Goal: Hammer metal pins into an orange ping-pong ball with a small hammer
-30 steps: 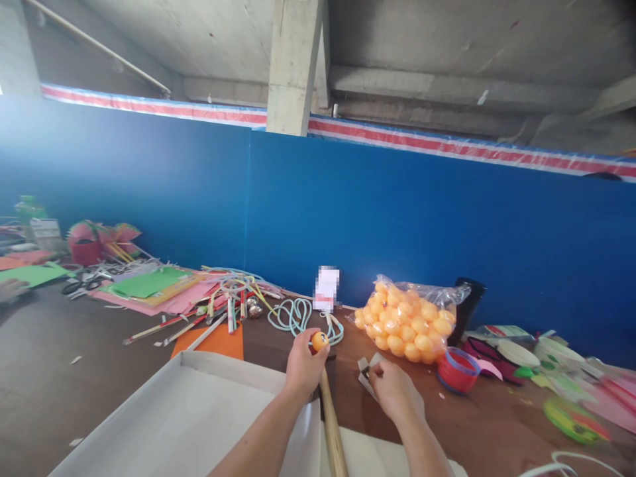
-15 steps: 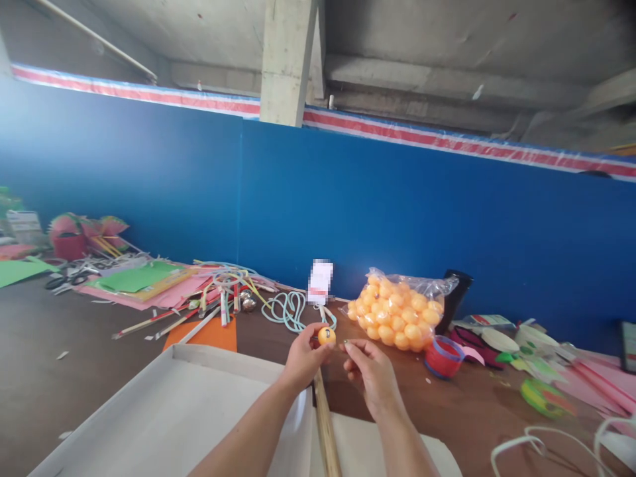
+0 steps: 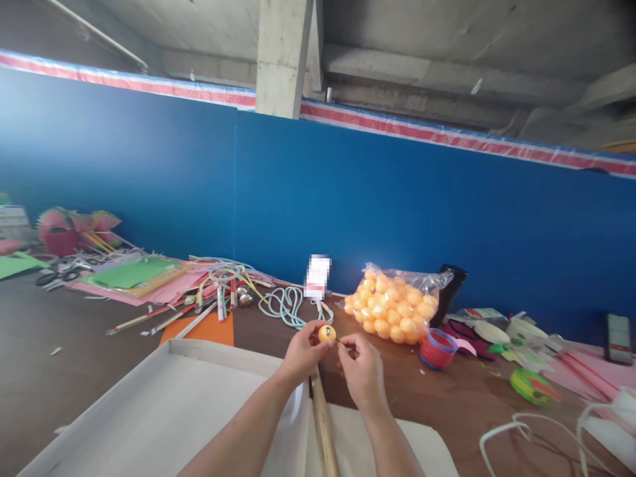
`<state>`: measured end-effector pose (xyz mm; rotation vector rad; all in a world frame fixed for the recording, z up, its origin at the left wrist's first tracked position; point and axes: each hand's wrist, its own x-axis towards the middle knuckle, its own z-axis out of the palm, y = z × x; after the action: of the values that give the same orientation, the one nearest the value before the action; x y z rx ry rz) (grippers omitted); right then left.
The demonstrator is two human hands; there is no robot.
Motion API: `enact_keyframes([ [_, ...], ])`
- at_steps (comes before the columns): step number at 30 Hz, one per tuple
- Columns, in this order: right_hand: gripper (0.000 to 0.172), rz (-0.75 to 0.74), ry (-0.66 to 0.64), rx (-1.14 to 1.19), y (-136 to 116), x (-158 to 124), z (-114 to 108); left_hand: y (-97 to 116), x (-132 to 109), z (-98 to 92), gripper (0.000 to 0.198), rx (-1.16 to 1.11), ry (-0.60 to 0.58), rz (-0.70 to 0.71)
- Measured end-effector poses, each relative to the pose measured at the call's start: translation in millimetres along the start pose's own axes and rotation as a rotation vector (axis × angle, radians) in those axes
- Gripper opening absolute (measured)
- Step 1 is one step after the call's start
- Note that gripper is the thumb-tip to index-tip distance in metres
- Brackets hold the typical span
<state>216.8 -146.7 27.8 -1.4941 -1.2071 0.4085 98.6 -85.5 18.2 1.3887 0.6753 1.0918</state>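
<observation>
My left hand (image 3: 302, 354) pinches a small orange ball (image 3: 326, 332) between thumb and fingertips, just above the top end of a wooden stick (image 3: 322, 424). My right hand (image 3: 362, 370) is closed in a pinch right beside the ball, holding something thin that touches the ball's right side; I cannot make out what it is. Both hands hover over the brown table (image 3: 74, 358), close to the far edge of a white tray (image 3: 163, 411).
A clear bag of orange balls (image 3: 392, 308) lies behind the hands, with a red cup (image 3: 437, 348) and a black cup (image 3: 447, 298) to its right. Light blue cords (image 3: 285, 305), coloured paper sheets (image 3: 134, 275) and sticks lie at left. A blue wall (image 3: 348, 212) backs the table.
My right hand rose from a grey card piece on the table and came in against the ball. The view has shifted slightly up and right.
</observation>
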Motion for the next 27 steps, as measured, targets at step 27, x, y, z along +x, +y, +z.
enact_keyframes([
  [27,0.024,0.335,-0.074,0.483,-2.5,3.1,-3.4,-8.7,-0.5,-1.3,0.041,0.217,0.031,0.070],
])
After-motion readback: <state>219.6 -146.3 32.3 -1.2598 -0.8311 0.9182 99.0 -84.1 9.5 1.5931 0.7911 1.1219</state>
